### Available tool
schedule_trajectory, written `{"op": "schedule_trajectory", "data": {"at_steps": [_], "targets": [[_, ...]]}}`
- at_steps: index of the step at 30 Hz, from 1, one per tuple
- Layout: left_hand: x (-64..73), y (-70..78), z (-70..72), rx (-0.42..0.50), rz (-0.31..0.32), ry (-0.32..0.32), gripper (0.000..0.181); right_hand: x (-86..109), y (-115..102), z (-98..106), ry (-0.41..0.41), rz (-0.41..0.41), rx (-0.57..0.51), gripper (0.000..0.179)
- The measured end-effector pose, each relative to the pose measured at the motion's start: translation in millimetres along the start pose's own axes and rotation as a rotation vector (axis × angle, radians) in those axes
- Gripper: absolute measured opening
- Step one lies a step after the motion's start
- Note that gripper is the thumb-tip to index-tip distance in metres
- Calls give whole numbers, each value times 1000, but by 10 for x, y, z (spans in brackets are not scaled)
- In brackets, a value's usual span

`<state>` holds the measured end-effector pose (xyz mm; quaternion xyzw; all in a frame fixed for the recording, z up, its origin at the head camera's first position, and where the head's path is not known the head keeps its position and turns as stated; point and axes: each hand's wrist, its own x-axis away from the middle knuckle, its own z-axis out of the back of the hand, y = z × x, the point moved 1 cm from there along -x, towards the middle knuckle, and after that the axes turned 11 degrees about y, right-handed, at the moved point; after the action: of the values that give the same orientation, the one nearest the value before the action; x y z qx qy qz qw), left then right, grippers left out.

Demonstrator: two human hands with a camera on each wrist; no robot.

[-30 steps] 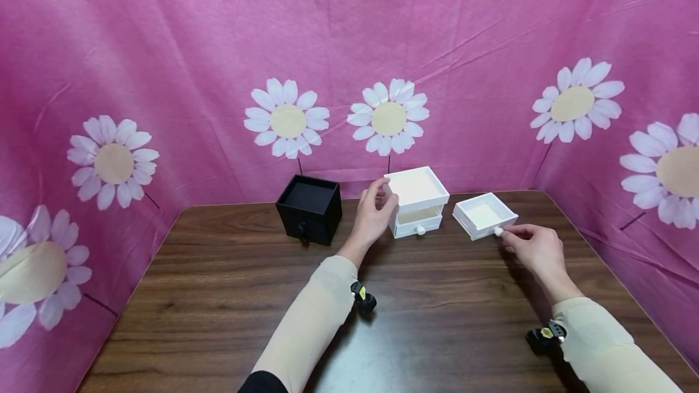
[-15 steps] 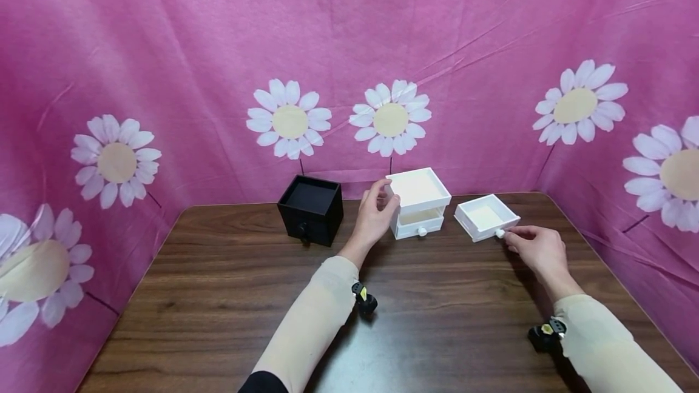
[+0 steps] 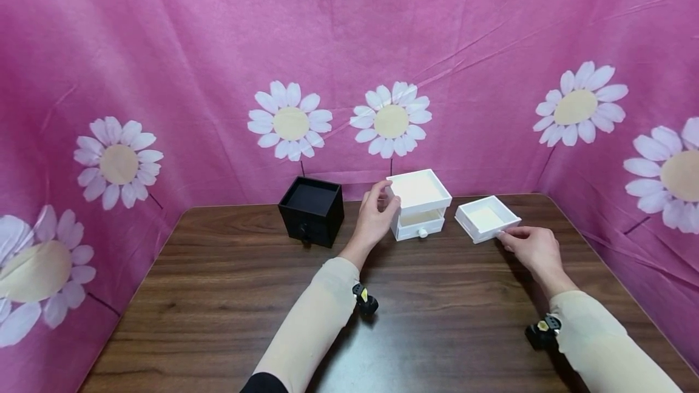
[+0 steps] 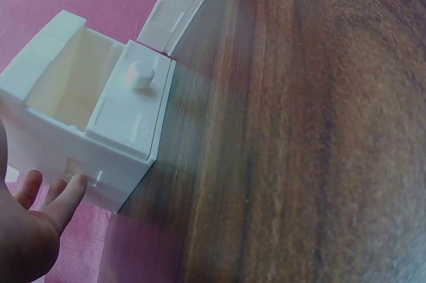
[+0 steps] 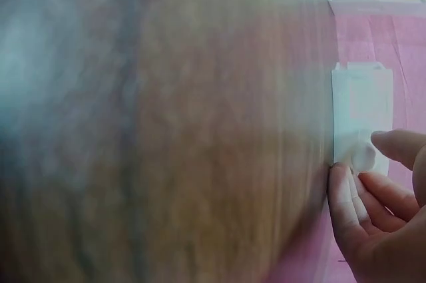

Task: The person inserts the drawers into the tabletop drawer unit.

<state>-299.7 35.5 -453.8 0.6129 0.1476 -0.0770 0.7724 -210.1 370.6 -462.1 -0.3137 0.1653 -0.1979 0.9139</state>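
A small white drawer box [image 3: 420, 199] stands at the back of the table, its upper compartment uncovered at the front and its lower drawer [image 4: 133, 100] in place with a round white knob. My left hand [image 3: 377, 216] rests its fingertips against the box's left side, fingers loosely bent. To the right lies a loose white drawer [image 3: 488, 218], its inside bare. My right hand [image 3: 534, 251] has its thumb and fingers round the knob [image 5: 364, 157] at this drawer's front corner; in the head view the fingers hide that knob.
A black drawer box [image 3: 311, 211] with a black knob stands left of the left hand. All of it is on a brown wood table [image 3: 437, 308]. A pink cloth [image 3: 327, 29] with printed daisies encloses the back and sides.
My right hand has shifted slightly left, so its fingertips now cover the loose drawer's knob, which showed before. My left hand and both boxes stay put; the view drifts a little.
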Motion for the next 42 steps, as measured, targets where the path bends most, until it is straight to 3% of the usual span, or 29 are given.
{"op": "schedule_trajectory", "data": {"at_steps": [15, 33, 42], "targets": [[0, -8, -13, -4, 7, 3, 47, -34, 12, -22, -31, -65, -25, 42], [-2, -24, -11, 2, 18, 3, 46, -2, -3, -55, -25, -115, -172, 34], [-6, -23, -10, -5, 10, -2, 47, 34, 12, -85, -11, -155, -310, 33]]}}
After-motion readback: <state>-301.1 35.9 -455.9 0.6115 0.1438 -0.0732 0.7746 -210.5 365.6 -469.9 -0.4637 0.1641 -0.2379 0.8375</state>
